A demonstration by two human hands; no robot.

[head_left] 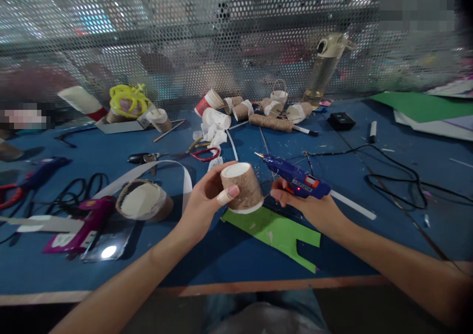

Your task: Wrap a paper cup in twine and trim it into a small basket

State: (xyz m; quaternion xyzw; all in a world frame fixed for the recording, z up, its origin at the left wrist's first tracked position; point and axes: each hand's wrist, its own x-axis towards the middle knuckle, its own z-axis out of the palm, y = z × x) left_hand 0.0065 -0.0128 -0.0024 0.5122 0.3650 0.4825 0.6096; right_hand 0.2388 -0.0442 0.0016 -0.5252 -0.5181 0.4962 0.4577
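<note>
Left hand (207,196) fingers clamp a twine-wrapped cup (242,186); at its 3 o'clock, right hand (306,206) fingers grip a blue glue gun (295,176).

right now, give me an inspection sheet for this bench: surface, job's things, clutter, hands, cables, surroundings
surface: blue table, littered with small scraps
job's things: twine-wrapped cup held wide end down above a green paper cutout; blue glue gun with a red light showing, nozzle near the cup but not touching
clutter: paper cups, twine spool, red-handled scissors, pink glue gun, marker
grips: left hand shut on the cup; right hand shut on the blue glue gun
cables: black cable looping at right; black coil at left
surroundings: perforated metal screen behind the table; bottle leaning against it
</note>
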